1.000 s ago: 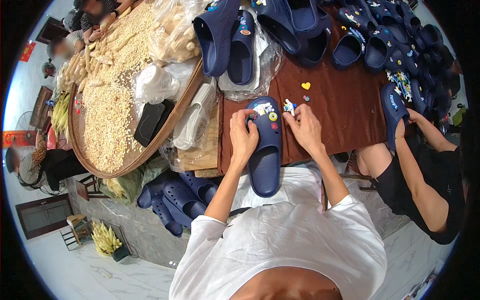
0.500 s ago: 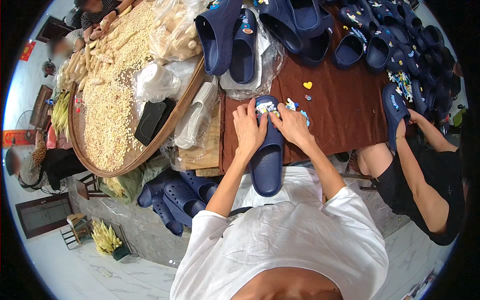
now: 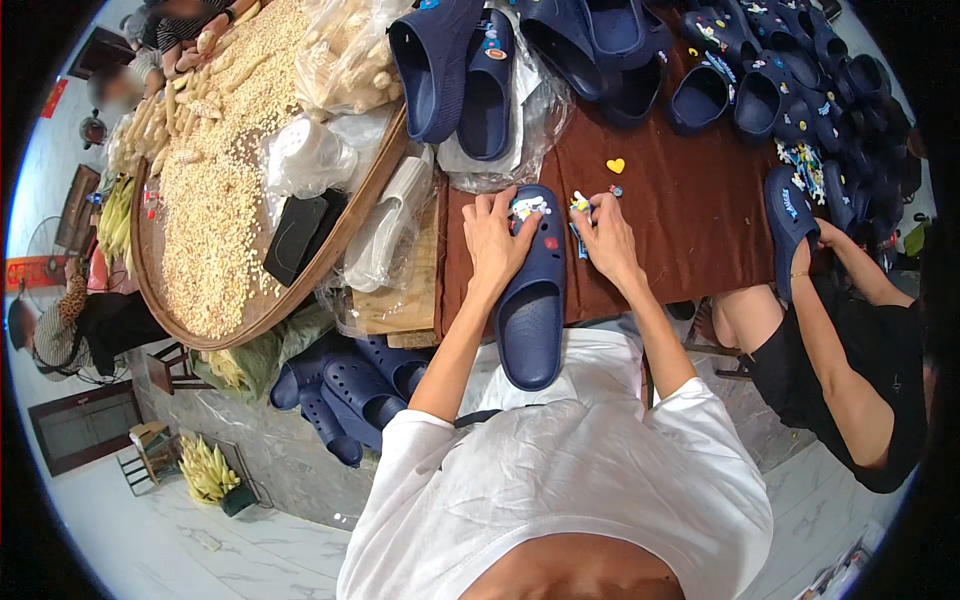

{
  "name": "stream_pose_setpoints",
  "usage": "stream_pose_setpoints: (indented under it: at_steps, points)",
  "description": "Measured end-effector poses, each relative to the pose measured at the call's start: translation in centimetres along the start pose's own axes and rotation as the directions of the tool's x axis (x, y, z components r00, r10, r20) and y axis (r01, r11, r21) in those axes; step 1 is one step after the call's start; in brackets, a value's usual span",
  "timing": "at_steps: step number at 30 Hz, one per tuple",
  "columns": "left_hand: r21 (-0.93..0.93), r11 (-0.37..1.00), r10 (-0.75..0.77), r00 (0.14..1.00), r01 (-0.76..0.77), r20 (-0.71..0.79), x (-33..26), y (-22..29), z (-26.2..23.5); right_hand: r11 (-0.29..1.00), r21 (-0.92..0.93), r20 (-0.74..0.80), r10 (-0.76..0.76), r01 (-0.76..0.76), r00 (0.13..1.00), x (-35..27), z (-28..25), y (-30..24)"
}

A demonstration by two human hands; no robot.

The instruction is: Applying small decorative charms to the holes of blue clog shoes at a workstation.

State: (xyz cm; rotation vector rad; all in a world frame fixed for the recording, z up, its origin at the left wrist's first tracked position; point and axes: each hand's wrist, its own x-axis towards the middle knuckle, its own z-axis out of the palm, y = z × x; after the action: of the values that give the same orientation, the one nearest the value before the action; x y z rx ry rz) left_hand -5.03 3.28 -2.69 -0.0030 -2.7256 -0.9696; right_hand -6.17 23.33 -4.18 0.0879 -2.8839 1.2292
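Observation:
A dark blue clog (image 3: 530,320) lies with its toe on the brown cloth and its heel toward my white shirt. My left hand (image 3: 490,240) grips the toe's left side, thumb by a white cartoon shoe charm (image 3: 530,206) on its upper. A small red spot (image 3: 551,243) shows lower on the same upper. Just right of the clog, my right hand (image 3: 608,240) has its fingertips closed on a small yellow and white shoe charm (image 3: 580,203). A blue piece (image 3: 580,242) shows below those fingers, partly hidden by them.
On the brown cloth (image 3: 690,220) lie a yellow heart charm (image 3: 615,166) and a small round charm (image 3: 616,190). Blue clogs (image 3: 755,100) crowd the back right. A round tray (image 3: 375,185) of corn kernels stands left. At right, a person's hand (image 3: 825,235) holds a clog (image 3: 790,225).
My right hand has left the clog's upper and moved right to the charm on the cloth. The red spot on the clog is now uncovered. My left hand stays on the toe.

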Motion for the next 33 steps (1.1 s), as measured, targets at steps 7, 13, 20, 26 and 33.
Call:
stream_pose_setpoints:
  at_steps: [7, 13, 20, 26, 33]
  points:
    - [0.025, 0.996, 0.087, 0.996, -0.087, -0.023, -0.1, -0.3, 0.5, 0.983, 0.17, 0.112, -0.082, 0.062, 0.99, 1.3, 0.4, -4.1]
    - [0.056, 0.996, 0.072, 0.995, -0.068, -0.069, 0.2, -0.7, 0.6, 0.976, 0.115, 0.038, -0.191, 0.186, 0.981, 1.9, 1.1, -4.2]
    - [0.061, 0.996, 0.08, 0.987, -0.073, -0.139, 0.1, -0.2, 0.8, 0.883, -0.183, -0.099, -0.454, 0.433, 0.885, 1.5, 2.5, -3.9]
    - [0.096, 0.992, 0.101, 0.982, -0.086, -0.157, 0.0, -0.4, 0.8, 0.857, -0.147, -0.099, -0.509, 0.493, 0.855, 1.3, 2.1, -4.0]
    - [0.061, 0.978, 0.205, 0.968, -0.198, -0.148, 1.7, 0.9, 0.3, 0.936, 0.302, -0.141, -0.144, 0.181, 0.979, -1.0, 1.2, -3.3]
